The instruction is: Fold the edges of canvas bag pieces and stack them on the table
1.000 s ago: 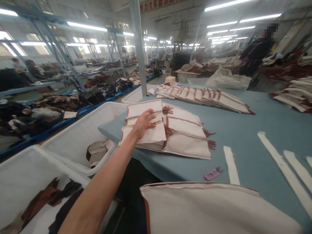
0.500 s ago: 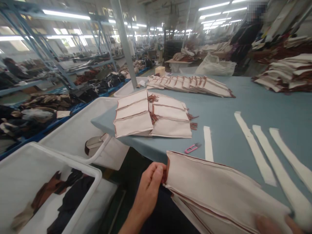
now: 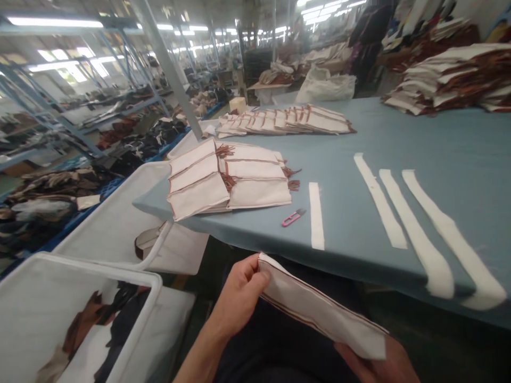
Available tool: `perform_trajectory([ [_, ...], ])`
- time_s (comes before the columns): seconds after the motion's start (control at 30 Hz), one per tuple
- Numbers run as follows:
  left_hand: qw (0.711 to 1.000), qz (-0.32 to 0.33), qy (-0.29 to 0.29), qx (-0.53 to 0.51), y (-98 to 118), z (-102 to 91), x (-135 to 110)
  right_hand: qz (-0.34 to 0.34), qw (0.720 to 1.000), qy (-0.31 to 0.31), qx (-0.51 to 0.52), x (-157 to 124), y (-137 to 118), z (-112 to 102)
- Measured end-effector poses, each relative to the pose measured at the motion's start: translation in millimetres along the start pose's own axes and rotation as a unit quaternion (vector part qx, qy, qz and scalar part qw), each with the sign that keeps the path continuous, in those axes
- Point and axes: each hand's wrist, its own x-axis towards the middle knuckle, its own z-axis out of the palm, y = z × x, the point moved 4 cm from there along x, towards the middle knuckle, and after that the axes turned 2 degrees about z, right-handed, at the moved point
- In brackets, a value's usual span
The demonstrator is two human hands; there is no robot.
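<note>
Left hand (image 3: pixel 239 295): now off twelve-o'clock stack (image 3: pixel 257 192), pinching cream piece (image 3: pixel 319 308); right hand (image 3: pixel 394 363): apparently gripping four-o'clock end; should steady handling

Snips (image 3: pixel 294 215) on table (image 3: pixel 339 213) — panels (image 3: pixel 261 193) left, strips (image 3: pixel 317 218) right.

The table (image 3: pixel 331 151) looks smooth and matt. At 5 o'clock, the panel (image 3: pixel 315 306) is matt cloth; at 8, the bin (image 3: pixel 154 298) smooth plastic; at 11, the post (image 3: pixel 172 69) smooth metal.
</note>
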Motion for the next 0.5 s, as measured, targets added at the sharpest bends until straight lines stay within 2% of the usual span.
perform_trajectory([
  [0.03,0.999,0.009,-0.005,0.043,5,3.2,-4,-0.077,0.995,-0.017,-0.055,3,-1,2],
  [0.1,0.991,0.031,-0.005,0.133,14,7.6,-12,-0.153,0.976,-0.063,-0.143,6,3,-3],
  [0.17,0.975,0.056,0.004,0.216,23,9.6,-19,-0.151,0.972,-0.074,-0.166,9,1,-21],
  [0.23,0.955,0.076,0.01,0.288,29,11.6,-26,-0.111,0.983,-0.013,-0.147,15,-18,-48],
  [0.3,0.936,0.084,0.007,0.341,32,15.6,-31,-0.095,0.988,0.046,-0.108,23,-55,-68],
  [0.37,0.925,0.088,-0.001,0.368,35,21.5,-35,-0.123,0.989,0.05,-0.057,31,-103,-72],
  [0.43,0.925,0.086,-0.007,0.37,36,27.4,-39,-0.147,0.989,-0.014,0.008,40,-146,-61],
  [0.5,0.933,0.081,-0.008,0.351,37,31.5,-43,-0.14,0.982,-0.112,0.062,47,-173,-41],
])
